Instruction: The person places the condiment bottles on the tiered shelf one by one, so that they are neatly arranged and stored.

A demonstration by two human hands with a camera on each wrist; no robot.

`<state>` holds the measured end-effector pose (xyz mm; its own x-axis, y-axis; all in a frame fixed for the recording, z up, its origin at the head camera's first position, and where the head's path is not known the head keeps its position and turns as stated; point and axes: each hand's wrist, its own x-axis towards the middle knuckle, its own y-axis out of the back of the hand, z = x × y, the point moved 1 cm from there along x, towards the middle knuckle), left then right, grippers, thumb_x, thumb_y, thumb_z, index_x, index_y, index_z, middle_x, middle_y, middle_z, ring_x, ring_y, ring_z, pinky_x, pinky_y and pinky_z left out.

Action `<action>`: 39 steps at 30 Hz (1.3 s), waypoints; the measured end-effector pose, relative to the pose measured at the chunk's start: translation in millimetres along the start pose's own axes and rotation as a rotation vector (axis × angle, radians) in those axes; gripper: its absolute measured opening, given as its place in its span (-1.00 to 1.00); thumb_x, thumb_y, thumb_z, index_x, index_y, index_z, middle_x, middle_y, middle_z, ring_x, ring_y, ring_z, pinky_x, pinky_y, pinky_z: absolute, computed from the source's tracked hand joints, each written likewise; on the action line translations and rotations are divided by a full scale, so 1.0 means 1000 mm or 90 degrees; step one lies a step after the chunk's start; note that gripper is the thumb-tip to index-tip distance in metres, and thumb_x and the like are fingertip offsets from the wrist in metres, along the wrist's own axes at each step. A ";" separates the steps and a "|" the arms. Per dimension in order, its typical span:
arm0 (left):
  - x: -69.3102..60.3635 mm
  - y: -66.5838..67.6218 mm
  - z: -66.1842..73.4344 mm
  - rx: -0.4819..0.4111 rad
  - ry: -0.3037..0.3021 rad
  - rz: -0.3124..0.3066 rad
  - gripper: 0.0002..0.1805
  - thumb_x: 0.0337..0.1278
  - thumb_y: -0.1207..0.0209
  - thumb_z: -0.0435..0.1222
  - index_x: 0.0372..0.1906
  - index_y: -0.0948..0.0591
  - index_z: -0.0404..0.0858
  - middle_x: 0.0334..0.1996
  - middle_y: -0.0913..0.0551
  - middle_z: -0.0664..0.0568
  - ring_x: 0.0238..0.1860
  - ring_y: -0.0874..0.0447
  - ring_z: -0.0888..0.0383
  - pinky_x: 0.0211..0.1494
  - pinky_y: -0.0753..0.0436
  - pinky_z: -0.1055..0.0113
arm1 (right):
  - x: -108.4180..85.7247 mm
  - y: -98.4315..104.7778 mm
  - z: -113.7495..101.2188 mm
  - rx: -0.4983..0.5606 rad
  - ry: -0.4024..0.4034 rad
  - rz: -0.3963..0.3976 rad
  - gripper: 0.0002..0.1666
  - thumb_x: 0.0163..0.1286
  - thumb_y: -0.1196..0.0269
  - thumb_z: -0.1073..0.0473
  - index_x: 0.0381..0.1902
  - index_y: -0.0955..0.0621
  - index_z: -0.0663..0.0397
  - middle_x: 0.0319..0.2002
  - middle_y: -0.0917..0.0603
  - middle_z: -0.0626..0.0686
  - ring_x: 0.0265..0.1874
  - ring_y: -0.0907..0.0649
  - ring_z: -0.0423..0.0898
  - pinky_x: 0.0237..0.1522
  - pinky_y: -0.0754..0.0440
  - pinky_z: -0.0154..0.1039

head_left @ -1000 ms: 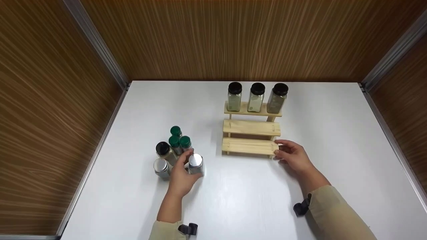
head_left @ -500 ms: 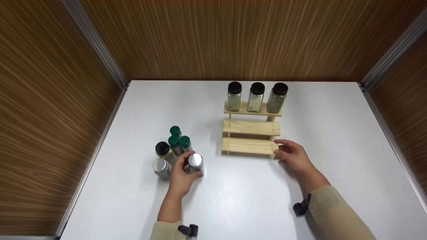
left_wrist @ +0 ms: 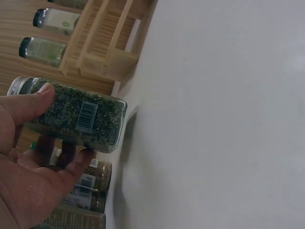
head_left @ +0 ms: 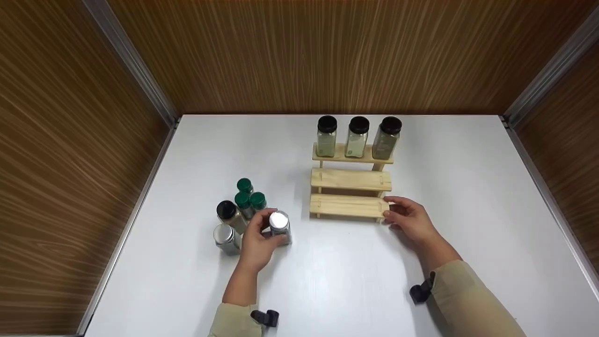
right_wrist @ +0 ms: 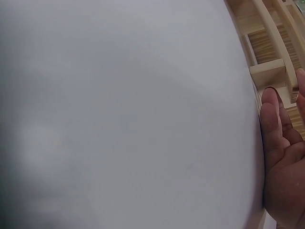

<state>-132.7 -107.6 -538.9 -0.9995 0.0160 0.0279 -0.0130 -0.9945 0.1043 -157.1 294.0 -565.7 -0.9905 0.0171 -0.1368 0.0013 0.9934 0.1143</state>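
Note:
My left hand [head_left: 256,245] grips a glass spice jar [left_wrist: 78,114] with a silver lid, filled with dried green herbs and bearing a barcode label. In the left wrist view, a gap and a shadow show between the jar's base and the white table. My right hand [head_left: 412,219] pinches the right end of the lowest step of a three-tier wooden spice rack [head_left: 351,180], thumb in front and a finger behind. On the top step stand three black-lidded jars [head_left: 357,138]; the two lower steps are bare.
Left of my left hand, several jars stand close together: green-capped ones [head_left: 244,185], a black-lidded jar [head_left: 227,210] and a silver-lidded jar [head_left: 224,234]. Brown wood-grain panels [head_left: 337,56] border the white table [head_left: 327,281] at the back and sides.
The silver-lidded jar in my left hand has risen slightly and shifted a little to the right, away from the other jars. My right hand has stayed at the rack.

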 end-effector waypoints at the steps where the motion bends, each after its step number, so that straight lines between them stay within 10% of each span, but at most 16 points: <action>1: 0.002 -0.001 0.004 -0.011 -0.009 -0.009 -0.33 -0.04 -0.40 -0.69 0.27 -0.56 -0.35 0.22 -0.62 -0.25 0.31 -0.53 -0.21 0.27 -0.53 0.03 | 0.000 0.000 0.001 -0.001 0.003 -0.003 -0.42 0.44 -0.35 0.45 0.37 -0.48 0.49 -0.13 -0.71 0.06 -0.37 -0.75 -0.15 -0.39 -0.69 -0.32; 20: 0.079 -0.049 0.079 -0.043 -0.106 -0.134 -0.35 0.05 -0.38 -0.70 0.29 -0.54 -0.36 0.26 -0.59 -0.25 0.29 -0.56 -0.18 0.22 -0.64 0.01 | -0.001 0.001 0.002 -0.010 -0.001 -0.001 -0.43 0.44 -0.34 0.45 0.36 -0.50 0.48 -0.12 -0.70 0.08 -0.36 -0.75 -0.14 -0.37 -0.70 -0.32; 39: 0.116 -0.079 0.072 -0.031 -0.095 -0.133 -0.32 0.11 -0.34 -0.72 0.35 -0.51 -0.36 0.30 -0.45 -0.25 0.30 -0.55 -0.22 0.20 -0.69 0.09 | -0.001 0.000 0.001 -0.027 -0.015 0.011 -0.42 0.44 -0.36 0.43 0.38 -0.52 0.42 -0.07 -0.70 0.12 -0.34 -0.74 -0.15 -0.37 -0.68 -0.31</action>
<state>-245.5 -20.2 -472.2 -0.9596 0.2326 0.1581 -0.2233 -0.9719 0.0749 -156.0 294.5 -566.6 -0.9868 0.0373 -0.1579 0.0121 0.9874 0.1577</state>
